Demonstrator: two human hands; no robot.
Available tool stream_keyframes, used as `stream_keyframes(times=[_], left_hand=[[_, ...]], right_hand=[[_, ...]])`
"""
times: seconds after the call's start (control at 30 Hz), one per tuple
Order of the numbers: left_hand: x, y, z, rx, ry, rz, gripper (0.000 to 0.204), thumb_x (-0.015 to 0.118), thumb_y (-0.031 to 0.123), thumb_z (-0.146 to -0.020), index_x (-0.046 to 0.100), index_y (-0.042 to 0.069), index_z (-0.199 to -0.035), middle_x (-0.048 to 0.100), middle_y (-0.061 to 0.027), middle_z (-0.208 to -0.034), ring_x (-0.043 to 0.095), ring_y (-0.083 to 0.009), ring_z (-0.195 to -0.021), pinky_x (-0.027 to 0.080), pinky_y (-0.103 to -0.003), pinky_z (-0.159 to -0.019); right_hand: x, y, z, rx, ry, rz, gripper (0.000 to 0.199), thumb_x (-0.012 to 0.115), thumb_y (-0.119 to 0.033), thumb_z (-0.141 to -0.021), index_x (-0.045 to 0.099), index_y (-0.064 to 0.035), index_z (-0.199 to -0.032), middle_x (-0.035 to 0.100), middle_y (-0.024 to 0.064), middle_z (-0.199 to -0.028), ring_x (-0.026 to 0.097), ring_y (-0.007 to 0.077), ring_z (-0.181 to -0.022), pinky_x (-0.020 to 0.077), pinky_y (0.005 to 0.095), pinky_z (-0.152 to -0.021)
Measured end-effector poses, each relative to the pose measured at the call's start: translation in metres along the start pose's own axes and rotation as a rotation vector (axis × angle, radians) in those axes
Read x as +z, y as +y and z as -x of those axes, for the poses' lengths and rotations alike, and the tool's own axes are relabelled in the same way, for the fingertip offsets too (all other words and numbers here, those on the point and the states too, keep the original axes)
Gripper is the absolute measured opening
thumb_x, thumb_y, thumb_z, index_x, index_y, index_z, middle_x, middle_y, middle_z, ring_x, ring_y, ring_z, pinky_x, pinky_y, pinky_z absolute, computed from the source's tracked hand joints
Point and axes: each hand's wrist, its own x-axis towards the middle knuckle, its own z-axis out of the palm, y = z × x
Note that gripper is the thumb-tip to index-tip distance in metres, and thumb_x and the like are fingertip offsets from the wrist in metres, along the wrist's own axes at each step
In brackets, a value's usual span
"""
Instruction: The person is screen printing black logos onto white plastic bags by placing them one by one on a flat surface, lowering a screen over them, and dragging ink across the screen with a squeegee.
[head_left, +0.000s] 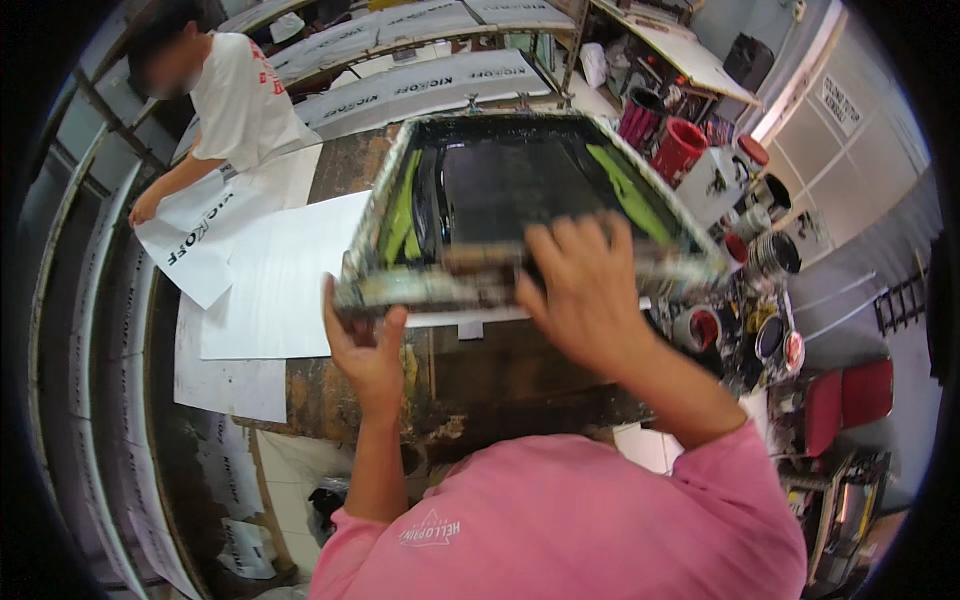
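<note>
A screen-printing frame [560, 135] with dark mesh and green tape strips is tilted up above the stained work table [500, 385]. My left hand [368, 345] grips its near left corner from below. My right hand [585, 285] lies over the near edge of the frame, on what looks like a squeegee handle [480, 258] resting inside against that edge. A white sheet [470, 318] shows just under the frame's near edge.
White printed sheets [280, 280] lie on the table to the left. A person in a white shirt [245, 100] handles one sheet at the far left. Several ink tubs and cans [740, 215] crowd the right side. More printed sheets [420, 90] dry on racks behind.
</note>
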Motion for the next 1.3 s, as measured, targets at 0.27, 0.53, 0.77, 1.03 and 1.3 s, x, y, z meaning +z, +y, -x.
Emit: stream_keyframes(times=[0.27, 0.53, 0.77, 1.03, 1.3], left_hand=[[0.007, -0.060, 0.009, 0.135, -0.449, -1.329, 0.118, 0.071, 0.073, -0.091, 0.022, 0.001, -0.171, 0.031, -0.0327, -0.167, 0.028, -0.0445, -0.159, 0.013, -0.072, -0.125], [0.008, -0.078, 0.028, -0.163, -0.742, -1.507, 0.132, 0.052, 0.096, -0.082, 0.023, 0.004, -0.172, 0.015, -0.0219, -0.180, 0.008, -0.0425, -0.167, -0.009, -0.082, -0.121], [0.012, -0.077, 0.026, -0.136, -0.689, -1.491, 0.128, 0.058, 0.095, -0.081, 0.028, 0.011, -0.172, 0.018, -0.0232, -0.179, 0.007, -0.0465, -0.166, -0.010, -0.082, -0.119], [0.016, -0.071, 0.027, -0.132, -0.686, -1.464, 0.121, 0.059, 0.090, -0.085, 0.032, 0.009, -0.171, 0.030, -0.0269, -0.174, 0.012, -0.0470, -0.166, -0.009, -0.081, -0.120], [0.067, -0.033, -0.037, 0.232, -0.339, -0.935, 0.080, 0.084, 0.046, -0.092, 0.061, -0.005, -0.150, 0.072, -0.0287, -0.133, 0.068, -0.0375, -0.123, 0.043, -0.055, -0.115]], right_hand=[[-0.026, 0.032, -0.098, -0.070, 0.272, 0.043, 0.039, 0.069, -0.046, -0.094, 0.074, -0.0074, -0.093, 0.073, 0.0125, -0.083, 0.069, 0.0308, -0.084, 0.0437, 0.0516, -0.090], [-0.047, 0.048, -0.150, -0.093, 0.294, 0.022, 0.037, 0.067, -0.039, -0.096, 0.070, -0.0031, -0.088, 0.070, 0.0152, -0.081, 0.068, 0.0384, -0.082, 0.0446, 0.0499, -0.082], [-0.053, 0.058, -0.164, -0.116, 0.265, 0.042, 0.041, 0.063, -0.042, -0.098, 0.070, -0.0022, -0.087, 0.070, 0.0146, -0.078, 0.067, 0.0359, -0.077, 0.0454, 0.0491, -0.085], [-0.052, 0.067, -0.171, -0.108, 0.229, 0.022, 0.048, 0.058, -0.045, -0.102, 0.069, -0.0016, -0.085, 0.069, 0.0131, -0.073, 0.066, 0.0313, -0.071, 0.0470, 0.0483, -0.090], [-0.056, 0.070, -0.183, -0.022, 0.117, -0.112, 0.051, 0.056, -0.046, -0.104, 0.069, -0.0011, -0.084, 0.069, 0.0125, -0.072, 0.066, 0.0291, -0.068, 0.0477, 0.0479, -0.092]])
